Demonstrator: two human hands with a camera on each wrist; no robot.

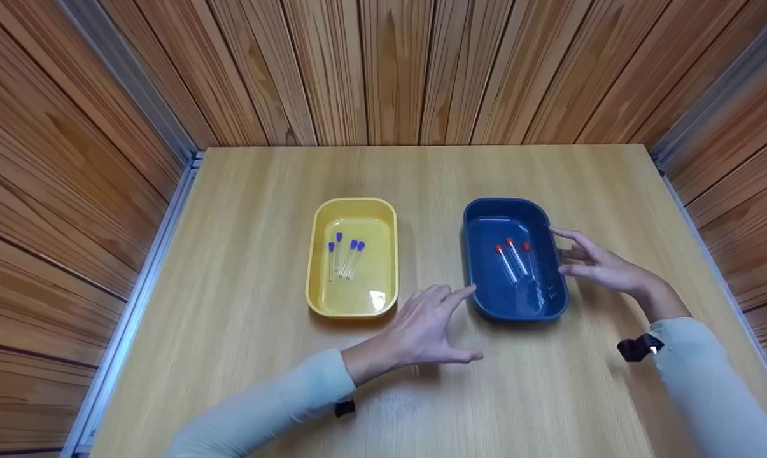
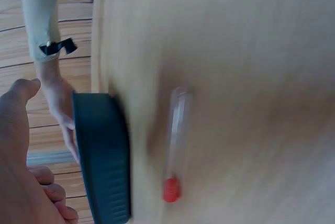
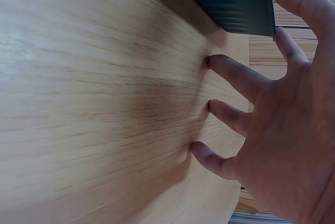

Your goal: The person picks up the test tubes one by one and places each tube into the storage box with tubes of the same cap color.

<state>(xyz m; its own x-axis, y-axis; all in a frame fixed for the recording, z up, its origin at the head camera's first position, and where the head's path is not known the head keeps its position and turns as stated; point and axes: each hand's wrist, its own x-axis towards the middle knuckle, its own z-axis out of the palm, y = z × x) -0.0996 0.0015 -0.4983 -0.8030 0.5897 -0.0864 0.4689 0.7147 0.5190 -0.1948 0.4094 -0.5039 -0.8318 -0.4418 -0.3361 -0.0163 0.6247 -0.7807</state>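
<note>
My left hand (image 1: 424, 327) hovers over the table in front of the trays, thumb and index finger spread and nothing between them. The index fingertip is at the near left edge of the blue tray (image 1: 494, 305); contact is unclear. A clear test tube with a red cap (image 2: 171, 190) lies on the table in the left wrist view; the hand mostly hides it in the head view. My right hand (image 1: 603, 264) touches the blue tray's right side with thumb and index finger. Its other fingertips (image 3: 214, 63) rest on the table. Three red-capped test tubes (image 1: 515, 256) lie inside the blue tray.
To the left stands a yellow tray (image 1: 351, 310) holding several purple-capped tubes (image 1: 354, 257). Wood-plank walls (image 1: 396, 70) enclose the table (image 1: 243, 254) at the back and sides, with metal rails (image 1: 128, 318) along its side edges.
</note>
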